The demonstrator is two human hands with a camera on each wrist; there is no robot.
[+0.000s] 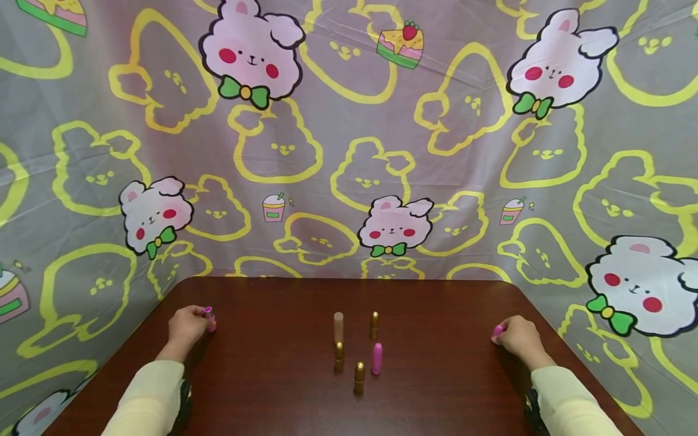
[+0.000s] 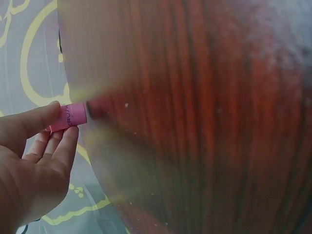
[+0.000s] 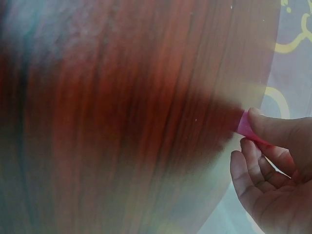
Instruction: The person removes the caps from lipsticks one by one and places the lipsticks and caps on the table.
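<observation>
At the table's left side my left hand (image 1: 187,325) pinches a pink lipstick tube (image 1: 210,320) between thumb and fingers. It stands upright, with a silvery collar and a magenta top. Dark lettering shows on its pink base (image 2: 70,117) in the left wrist view. Over on the right side, my right hand (image 1: 520,339) pinches a small pink piece with a rounded end (image 1: 497,330), like a lipstick cap. Thumb and fingertips cover much of this piece (image 3: 245,125) in the right wrist view.
Between the hands, a pink tube (image 1: 377,358), a tall tan tube (image 1: 339,328) and gold bullet-shaped tubes (image 1: 358,378) stand upright on the dark wooden table (image 1: 272,363). A patterned cloth (image 1: 382,145) hangs behind the table and along its sides.
</observation>
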